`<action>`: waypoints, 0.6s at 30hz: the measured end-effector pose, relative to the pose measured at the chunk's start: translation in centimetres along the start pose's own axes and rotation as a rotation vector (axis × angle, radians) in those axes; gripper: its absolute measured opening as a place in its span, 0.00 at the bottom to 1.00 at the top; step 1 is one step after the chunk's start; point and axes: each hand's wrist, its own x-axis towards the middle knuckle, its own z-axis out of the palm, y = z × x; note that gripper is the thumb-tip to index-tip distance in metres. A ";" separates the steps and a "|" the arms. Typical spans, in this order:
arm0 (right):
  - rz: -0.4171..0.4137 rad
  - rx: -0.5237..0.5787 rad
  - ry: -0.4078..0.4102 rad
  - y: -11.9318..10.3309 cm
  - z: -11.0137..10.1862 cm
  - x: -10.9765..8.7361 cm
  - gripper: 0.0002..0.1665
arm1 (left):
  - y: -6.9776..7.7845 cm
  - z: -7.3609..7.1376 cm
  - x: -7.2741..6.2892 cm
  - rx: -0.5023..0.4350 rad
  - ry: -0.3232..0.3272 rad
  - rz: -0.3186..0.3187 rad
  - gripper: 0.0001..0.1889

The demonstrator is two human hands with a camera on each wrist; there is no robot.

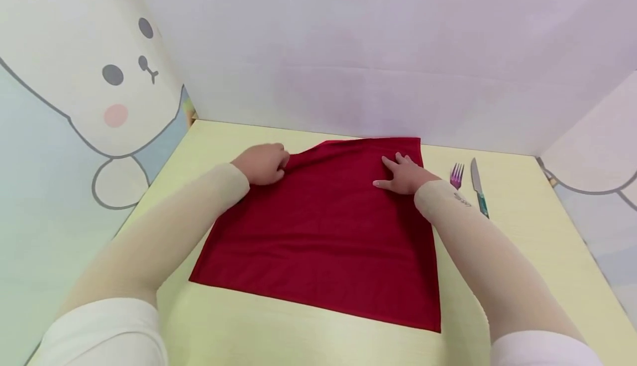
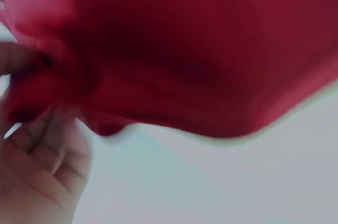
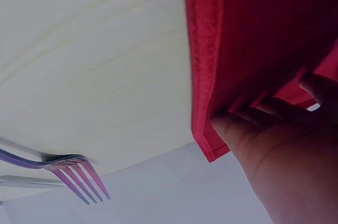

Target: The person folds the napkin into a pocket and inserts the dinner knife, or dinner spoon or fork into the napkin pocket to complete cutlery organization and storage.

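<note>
A red cloth napkin with stitched hems lies spread over the pale table, with a few creases running across it. Its far left corner is lifted and gathered where my left hand pinches it; the left wrist view shows the bunched cloth between thumb and fingers. My right hand rests on the napkin near its far right corner, fingers spread and fairly straight. From the right wrist view, the fingertips touch the cloth close to its hemmed edge.
Right of the napkin lie a purple metallic fork, partly hidden by the right forearm, and a knife with a green handle. A pale curtain stands along the table's far edge. Cartoon-printed curtains flank both sides.
</note>
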 end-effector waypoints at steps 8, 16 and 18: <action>0.002 0.014 -0.008 0.0 0.0 -0.2 0.58 | 0.9 2.3 0.3 -0.012 -0.012 -0.007 0.08; 0.010 0.018 -0.003 0.2 0.1 0.0 0.58 | 1.5 2.8 2.4 0.040 0.013 -0.016 0.18; 0.009 0.022 -0.003 0.2 0.1 -0.1 0.57 | 1.9 2.8 2.7 0.011 -0.034 -0.047 0.25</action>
